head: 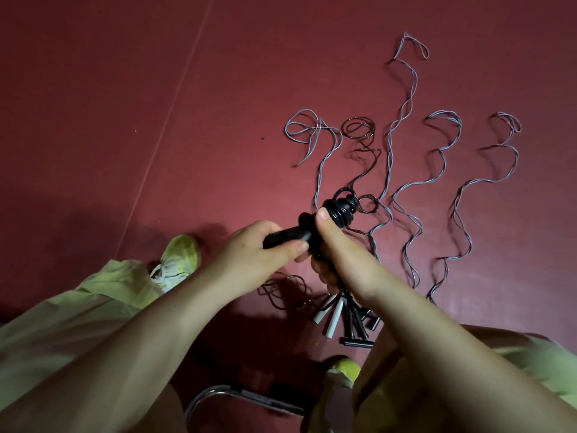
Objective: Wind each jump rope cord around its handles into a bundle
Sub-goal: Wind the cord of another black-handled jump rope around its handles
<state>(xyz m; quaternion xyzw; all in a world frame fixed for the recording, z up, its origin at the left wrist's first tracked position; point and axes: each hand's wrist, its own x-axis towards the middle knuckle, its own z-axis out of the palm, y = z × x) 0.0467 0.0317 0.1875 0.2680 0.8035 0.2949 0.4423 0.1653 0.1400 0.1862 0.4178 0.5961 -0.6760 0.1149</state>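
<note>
I hold the black handles [290, 235] in both hands, just in front of me above the red floor [125, 104]. My left hand [253, 254] curls round their near, lower-left end, thumb on top. My right hand [331, 245] wraps the middle from the right, its thumb pressing flat along the wound part. The long axis of the handles runs from my left grip, low and left, up and away to the right, past my right thumb, and ends in a ribbed black coil [342, 209] of cord already laid on.

What the next turn hangs on, as I judge it, is where the loose dark cord [362, 151] leaves the bundle: it comes off the far tip, beyond my right thumb, and trails away from me in wavy loops on the floor. So the free cord lies on the far side of my right grip, roughly in line with the axis, and my right hand is the nearer one to catch it while my left steadies the butt.

Below my right wrist lie other handles [334, 320], white and black, with grey cords [402, 126] snaking off to the right of my grip, unwound.
</note>
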